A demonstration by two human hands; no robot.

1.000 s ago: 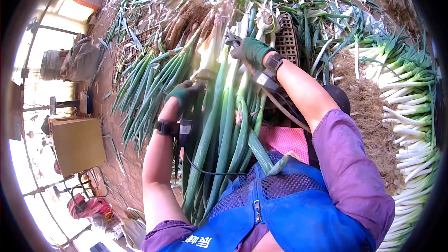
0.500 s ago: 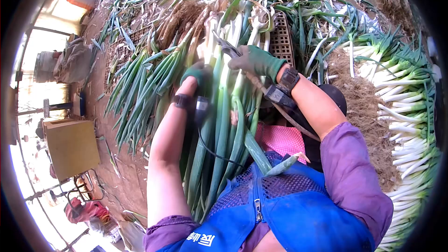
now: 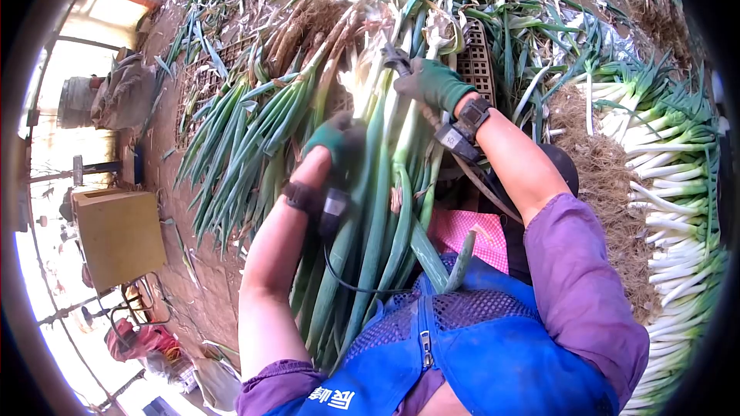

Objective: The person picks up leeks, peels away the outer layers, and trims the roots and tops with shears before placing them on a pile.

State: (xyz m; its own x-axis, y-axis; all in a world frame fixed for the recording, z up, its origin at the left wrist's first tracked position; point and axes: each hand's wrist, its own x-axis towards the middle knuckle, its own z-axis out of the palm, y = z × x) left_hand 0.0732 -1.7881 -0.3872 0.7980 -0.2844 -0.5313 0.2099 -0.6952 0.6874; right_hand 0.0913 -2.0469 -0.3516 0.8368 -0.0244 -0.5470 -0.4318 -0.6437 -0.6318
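My left hand (image 3: 337,141), in a green and dark glove, is over the long green onions (image 3: 378,162) in front of me. Motion smears its fingers, so whether it grips a stalk cannot be made out. To the right, my gloved right hand (image 3: 434,86) is closed around a grey nozzle tool, like an air gun (image 3: 397,60). Its tip points up and left, above the white stalk ends. From its lower end a hose (image 3: 486,192) runs down beside my right forearm. Green leaves of the onions hang toward my lap.
Untrimmed green onions with brown roots (image 3: 312,19) lie at left on a slatted crate (image 3: 475,62). A long row of cleaned onions (image 3: 671,208) lines the right side. Loose leaves cover the far ground. A yellowish box (image 3: 119,235) stands at left.
My left hand has moved slightly down and right, toward me. My right hand and the air gun have shifted a little to the right.
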